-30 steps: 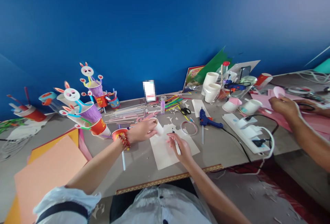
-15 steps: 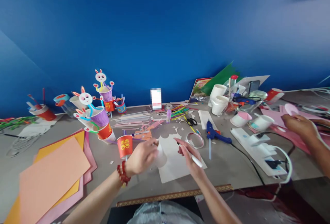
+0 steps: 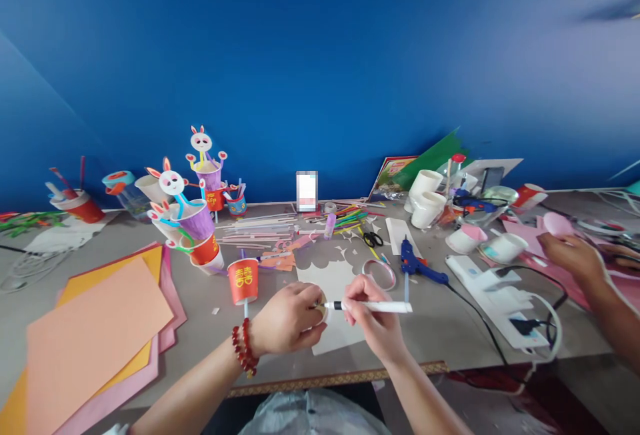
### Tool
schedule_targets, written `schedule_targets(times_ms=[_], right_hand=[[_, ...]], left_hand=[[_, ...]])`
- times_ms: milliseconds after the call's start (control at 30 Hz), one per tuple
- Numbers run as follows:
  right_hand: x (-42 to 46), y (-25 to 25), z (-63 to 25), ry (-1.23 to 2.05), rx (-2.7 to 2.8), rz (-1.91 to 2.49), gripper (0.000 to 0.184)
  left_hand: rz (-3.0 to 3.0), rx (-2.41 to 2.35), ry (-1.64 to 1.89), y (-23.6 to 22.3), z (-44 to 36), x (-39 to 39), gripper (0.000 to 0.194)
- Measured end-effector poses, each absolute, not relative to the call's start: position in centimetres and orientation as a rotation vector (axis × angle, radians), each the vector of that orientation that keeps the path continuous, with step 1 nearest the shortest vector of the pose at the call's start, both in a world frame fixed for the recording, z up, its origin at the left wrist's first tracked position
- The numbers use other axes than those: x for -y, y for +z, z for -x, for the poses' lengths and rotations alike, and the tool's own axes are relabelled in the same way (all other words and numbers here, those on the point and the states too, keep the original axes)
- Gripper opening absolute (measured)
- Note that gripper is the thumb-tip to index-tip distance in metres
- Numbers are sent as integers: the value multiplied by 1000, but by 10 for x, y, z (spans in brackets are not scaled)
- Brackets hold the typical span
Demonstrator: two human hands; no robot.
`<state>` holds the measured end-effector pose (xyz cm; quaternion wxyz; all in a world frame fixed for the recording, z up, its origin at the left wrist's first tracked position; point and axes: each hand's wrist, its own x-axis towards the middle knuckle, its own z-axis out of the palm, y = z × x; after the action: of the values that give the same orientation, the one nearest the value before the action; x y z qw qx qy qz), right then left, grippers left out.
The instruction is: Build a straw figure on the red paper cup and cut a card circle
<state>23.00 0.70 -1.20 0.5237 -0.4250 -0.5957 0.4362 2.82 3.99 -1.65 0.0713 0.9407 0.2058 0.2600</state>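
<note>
My left hand (image 3: 290, 318), with a red bead bracelet on the wrist, is closed around a small white paper cup (image 3: 321, 306) of which only a sliver shows. My right hand (image 3: 373, 318) holds a white marker (image 3: 373, 305) level, its black tip touching the cup. Both hands hover over a white paper sheet (image 3: 330, 281) lying on the grey table (image 3: 210, 328). A red paper cup on a straw (image 3: 243, 281) stands just left of my left hand.
Bunny cup crafts (image 3: 187, 215) stand at the back left, with orange and pink paper sheets (image 3: 95, 328) at the left. A blue glue gun (image 3: 417, 267), tape roll (image 3: 379, 273), scissors (image 3: 372, 239), straws (image 3: 260, 227) and a white power strip (image 3: 495, 288) lie around. Another person's hand (image 3: 575, 255) works at the right.
My hands pulled the cup nearer to me and lower. The marker swung from pointing down to level, with its tip now at the cup. The view tilted up slightly.
</note>
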Motion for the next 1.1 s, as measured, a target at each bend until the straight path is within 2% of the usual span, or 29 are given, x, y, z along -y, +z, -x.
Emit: schedule_targets(times_ms=[167, 333, 500, 767, 1100], right_hand=[[-10, -8, -224, 1028, 1512, 1093, 18], [-10, -10, -215, 1155, 1556, 1058, 18], [-9, -20, -205, 1264, 1378, 1000, 23], [-5, -34, -195, 1419, 1153, 911, 37], [-12, -25, -194, 1447, 1222, 806, 34]], left_hand=[[-2852, -580, 795, -14, -28, -38, 29], [-2806, -626, 846, -13, -30, -35, 27], [-2746, -656, 1019, -16, -28, -28, 24], [-2573, -661, 1484, -23, -31, -16, 13], [-2556, -577, 1549, -13, -36, -18, 14]])
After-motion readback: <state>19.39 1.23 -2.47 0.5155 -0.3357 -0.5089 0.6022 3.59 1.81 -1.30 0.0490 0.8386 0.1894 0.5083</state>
